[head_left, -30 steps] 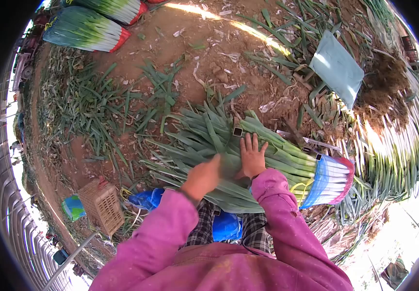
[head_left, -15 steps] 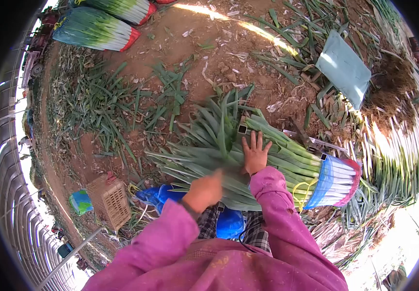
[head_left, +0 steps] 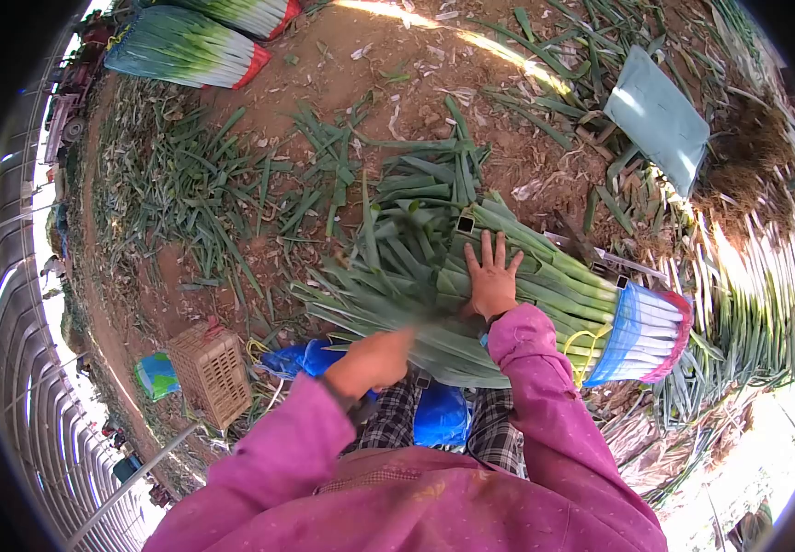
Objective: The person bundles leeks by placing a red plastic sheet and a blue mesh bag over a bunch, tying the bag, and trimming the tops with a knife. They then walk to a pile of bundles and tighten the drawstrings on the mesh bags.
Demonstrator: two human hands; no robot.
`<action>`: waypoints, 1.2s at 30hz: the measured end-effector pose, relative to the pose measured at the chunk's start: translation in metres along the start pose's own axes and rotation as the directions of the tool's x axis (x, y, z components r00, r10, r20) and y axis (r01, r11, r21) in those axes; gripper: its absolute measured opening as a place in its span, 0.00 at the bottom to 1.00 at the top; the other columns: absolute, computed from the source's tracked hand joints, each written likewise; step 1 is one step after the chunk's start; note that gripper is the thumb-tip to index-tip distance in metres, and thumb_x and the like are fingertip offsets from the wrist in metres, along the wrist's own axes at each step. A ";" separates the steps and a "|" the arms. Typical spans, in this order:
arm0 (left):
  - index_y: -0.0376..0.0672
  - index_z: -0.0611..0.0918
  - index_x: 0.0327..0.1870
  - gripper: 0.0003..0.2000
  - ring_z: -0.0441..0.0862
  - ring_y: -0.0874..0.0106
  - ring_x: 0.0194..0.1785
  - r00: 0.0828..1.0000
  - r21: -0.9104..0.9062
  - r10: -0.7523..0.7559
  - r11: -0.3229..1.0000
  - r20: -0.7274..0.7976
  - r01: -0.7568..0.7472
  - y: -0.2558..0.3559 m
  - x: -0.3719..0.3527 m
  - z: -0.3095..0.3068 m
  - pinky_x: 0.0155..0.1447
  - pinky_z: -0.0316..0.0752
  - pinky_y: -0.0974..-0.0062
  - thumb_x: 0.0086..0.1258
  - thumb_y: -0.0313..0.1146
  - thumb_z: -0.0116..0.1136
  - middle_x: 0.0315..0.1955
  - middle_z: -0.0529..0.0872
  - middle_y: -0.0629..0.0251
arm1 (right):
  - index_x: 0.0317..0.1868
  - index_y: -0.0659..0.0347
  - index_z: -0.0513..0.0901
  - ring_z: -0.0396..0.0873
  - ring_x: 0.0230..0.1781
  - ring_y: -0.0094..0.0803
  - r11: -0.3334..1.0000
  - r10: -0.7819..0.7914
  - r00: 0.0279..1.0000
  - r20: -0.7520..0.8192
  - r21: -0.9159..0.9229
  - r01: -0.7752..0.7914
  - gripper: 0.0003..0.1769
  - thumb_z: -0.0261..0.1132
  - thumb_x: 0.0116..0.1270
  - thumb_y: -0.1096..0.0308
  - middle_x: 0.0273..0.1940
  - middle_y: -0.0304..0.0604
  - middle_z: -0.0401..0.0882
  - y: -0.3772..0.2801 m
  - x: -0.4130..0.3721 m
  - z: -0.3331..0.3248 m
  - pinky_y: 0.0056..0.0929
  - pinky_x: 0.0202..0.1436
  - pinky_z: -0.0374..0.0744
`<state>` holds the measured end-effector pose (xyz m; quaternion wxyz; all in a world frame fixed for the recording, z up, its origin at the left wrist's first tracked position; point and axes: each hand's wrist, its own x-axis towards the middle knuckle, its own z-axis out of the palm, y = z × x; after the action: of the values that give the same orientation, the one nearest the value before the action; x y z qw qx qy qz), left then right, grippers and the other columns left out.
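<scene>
A large bundle of long green onions (head_left: 554, 267) lies across a metal frame (head_left: 465, 224) in front of me, its white ends inside a blue mesh bag (head_left: 635, 331) with a red end. My right hand (head_left: 491, 276) rests on the leaves with fingers spread, pressing from above. Closed in a fist beside the near leaf tips, my left hand (head_left: 374, 361) grips what looks like a knife (head_left: 430, 317); its blade is smeared by motion across the leaves. Loose leaf tops (head_left: 430, 184) stick out beyond the bundle's far side. A yellow cord (head_left: 583, 354) hangs near the bag.
Cut leaves (head_left: 195, 184) litter the soil on the left. Bagged bundles (head_left: 186, 48) lie at the far left. A plastic crate (head_left: 209, 373) stands near left. On the right are a pale board (head_left: 660, 120) and a long pile of green onions (head_left: 756, 285).
The leaf tops at the bundle's far side have shifted and spread toward the far side. My left hand has drawn slightly back and left; my right hand stays on the leaves.
</scene>
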<state>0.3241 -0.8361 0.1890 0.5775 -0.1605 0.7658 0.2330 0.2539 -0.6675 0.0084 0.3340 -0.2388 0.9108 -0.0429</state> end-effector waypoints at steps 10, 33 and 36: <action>0.44 0.84 0.39 0.11 0.84 0.55 0.38 0.926 0.202 0.283 0.951 -0.250 -0.236 -0.018 0.081 0.073 0.44 0.77 0.58 0.59 0.32 0.51 0.32 0.86 0.57 | 0.74 0.51 0.52 0.36 0.75 0.60 0.996 -0.079 0.996 -0.045 0.045 0.081 0.75 0.78 0.22 0.36 0.75 0.55 0.40 -0.032 -0.119 0.001 0.73 0.66 0.48; 0.44 0.58 0.69 0.32 0.82 0.45 0.35 0.989 -0.042 0.137 0.989 -0.058 -0.140 -0.092 -0.028 0.120 0.38 0.74 0.48 0.59 0.26 0.48 0.28 0.83 0.44 | 0.75 0.48 0.46 0.31 0.75 0.62 0.974 0.084 0.991 -0.103 -0.201 -0.104 0.69 0.80 0.35 0.48 0.75 0.53 0.31 -0.054 -0.065 0.090 0.75 0.65 0.47; 0.45 0.58 0.70 0.34 0.82 0.47 0.35 0.971 -0.059 0.205 0.975 -0.124 -0.214 -0.121 0.030 0.149 0.39 0.74 0.50 0.58 0.27 0.50 0.28 0.83 0.44 | 0.75 0.48 0.45 0.30 0.74 0.63 0.974 0.116 0.993 0.012 -0.195 -0.111 0.69 0.80 0.35 0.48 0.75 0.55 0.31 -0.059 -0.065 0.074 0.76 0.64 0.47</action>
<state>0.4986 -0.8562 0.1057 0.4977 -0.1129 0.8019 0.3105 0.3673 -0.6836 0.0036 0.3218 -0.2183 0.9188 0.0680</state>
